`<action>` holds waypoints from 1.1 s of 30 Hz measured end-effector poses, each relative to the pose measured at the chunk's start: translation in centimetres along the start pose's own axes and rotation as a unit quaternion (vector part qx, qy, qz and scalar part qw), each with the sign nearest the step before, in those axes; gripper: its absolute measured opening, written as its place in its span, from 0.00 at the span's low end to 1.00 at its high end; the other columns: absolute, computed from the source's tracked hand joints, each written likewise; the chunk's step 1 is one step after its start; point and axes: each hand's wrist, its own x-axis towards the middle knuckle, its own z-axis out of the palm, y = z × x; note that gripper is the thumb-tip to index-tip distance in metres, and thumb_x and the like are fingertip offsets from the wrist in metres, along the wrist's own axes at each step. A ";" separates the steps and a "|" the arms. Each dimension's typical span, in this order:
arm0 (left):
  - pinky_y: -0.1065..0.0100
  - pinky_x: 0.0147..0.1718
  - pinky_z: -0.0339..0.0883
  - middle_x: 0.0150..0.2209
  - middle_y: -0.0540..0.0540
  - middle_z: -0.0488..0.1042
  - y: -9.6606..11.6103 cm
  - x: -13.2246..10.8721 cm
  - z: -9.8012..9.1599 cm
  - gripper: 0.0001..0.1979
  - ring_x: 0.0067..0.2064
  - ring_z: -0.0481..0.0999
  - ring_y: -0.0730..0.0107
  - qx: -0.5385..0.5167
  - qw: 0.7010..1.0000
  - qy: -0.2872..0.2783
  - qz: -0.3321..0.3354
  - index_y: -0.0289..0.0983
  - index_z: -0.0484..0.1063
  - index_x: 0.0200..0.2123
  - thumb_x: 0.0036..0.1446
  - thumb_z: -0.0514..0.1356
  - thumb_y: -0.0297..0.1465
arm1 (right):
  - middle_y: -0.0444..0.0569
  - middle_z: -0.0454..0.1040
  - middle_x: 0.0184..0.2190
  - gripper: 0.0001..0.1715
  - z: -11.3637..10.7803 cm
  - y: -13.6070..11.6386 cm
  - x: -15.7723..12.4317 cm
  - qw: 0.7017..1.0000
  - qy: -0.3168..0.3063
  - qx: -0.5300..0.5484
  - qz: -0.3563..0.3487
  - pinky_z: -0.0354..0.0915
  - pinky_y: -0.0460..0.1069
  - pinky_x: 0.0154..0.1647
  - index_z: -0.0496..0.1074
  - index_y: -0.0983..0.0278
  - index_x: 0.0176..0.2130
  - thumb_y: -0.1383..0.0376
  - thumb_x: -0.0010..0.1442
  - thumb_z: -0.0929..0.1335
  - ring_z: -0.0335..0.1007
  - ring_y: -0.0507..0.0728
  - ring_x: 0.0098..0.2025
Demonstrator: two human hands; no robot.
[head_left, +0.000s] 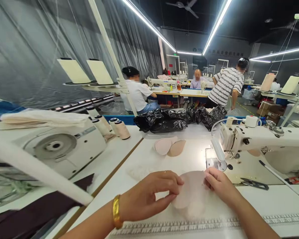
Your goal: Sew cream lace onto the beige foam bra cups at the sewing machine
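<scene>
A pale pink fabric piece [191, 191] is between my two hands above the white table, its lower part blurred. My left hand [155, 196], with a gold bracelet on the wrist, pinches the piece's left edge between thumb and fingers. At the upper right edge, my right hand [217, 184] is closed on the same fabric. Beyond them lie a light pink cup-shaped piece [162, 146] and a tan one [177, 148], partly overlapping. The lit needle area of a white sewing machine [251, 137] is just past my right hand.
Black snips [255, 184] and a white rod [280, 178] lie at right. A ruler strip [181, 228] runs along the front. Black plastic bags [164, 120] line the back edge; thread cones [122, 129] and another machine [62, 149] stand left. Several people are farther off.
</scene>
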 end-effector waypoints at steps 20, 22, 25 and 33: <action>0.72 0.27 0.60 0.29 0.55 0.71 -2.4 6.2 2.8 0.11 0.30 0.70 0.70 -0.062 0.951 -0.215 -0.212 0.39 0.70 0.37 0.52 0.65 0.36 | 0.43 0.76 0.35 0.15 0.0 -2.6 -4.4 0.900 0.127 -0.251 -0.333 0.69 0.47 0.37 0.70 0.55 0.54 0.68 0.69 0.66 0.71 0.53 0.34; 0.72 0.25 0.56 0.26 0.55 0.68 -2.2 6.2 2.7 0.07 0.27 0.67 0.71 -0.033 0.964 -0.173 -0.200 0.39 0.66 0.33 0.54 0.62 0.34 | 0.43 0.75 0.34 0.18 -0.4 -3.2 -4.8 0.870 0.167 -0.284 -0.367 0.69 0.47 0.37 0.68 0.56 0.57 0.69 0.70 0.65 0.71 0.53 0.34; 0.69 0.25 0.54 0.24 0.55 0.67 -1.9 5.9 2.8 0.03 0.25 0.64 0.71 0.096 0.991 -0.027 -0.085 0.39 0.64 0.32 0.57 0.57 0.28 | 0.43 0.73 0.34 0.20 -0.6 -4.1 -4.8 0.857 0.198 -0.295 -0.374 0.68 0.46 0.35 0.66 0.58 0.58 0.71 0.69 0.65 0.70 0.53 0.33; 0.62 0.36 0.63 0.32 0.50 0.73 -2.9 5.1 6.4 0.13 0.33 0.70 0.62 0.342 0.933 -0.035 0.109 0.40 0.63 0.31 0.60 0.66 0.31 | 0.44 0.67 0.29 0.15 -2.9 0.8 -1.5 0.734 0.161 -0.524 -0.402 0.51 0.49 0.30 0.66 0.61 0.31 0.78 0.64 0.62 0.58 0.54 0.30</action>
